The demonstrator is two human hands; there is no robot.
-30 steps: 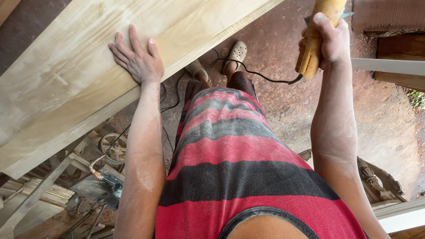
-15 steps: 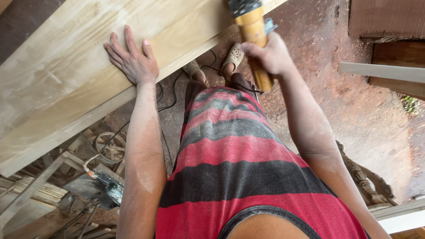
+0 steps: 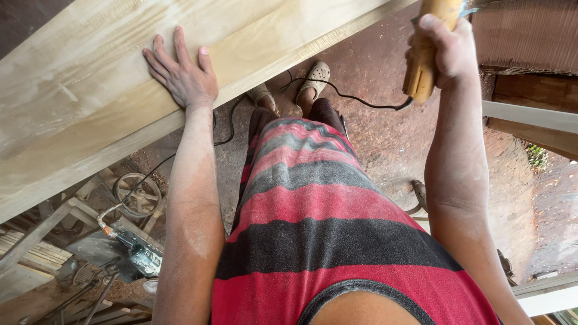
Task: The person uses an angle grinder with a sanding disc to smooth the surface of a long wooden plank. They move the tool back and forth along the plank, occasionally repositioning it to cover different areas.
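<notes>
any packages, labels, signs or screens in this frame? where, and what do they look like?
None in view: no package, label, sign or screen.
Left hand: flat on the pale wooden plank.
Right hand: gripping the yellow handle of a power tool, its black cord trailing over the red dirt floor.

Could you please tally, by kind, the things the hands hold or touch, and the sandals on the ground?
Plank, under the left hand: 1
Yellow-handled power tool, in the right hand: 1
Sandals: 2
Total: 4
</notes>
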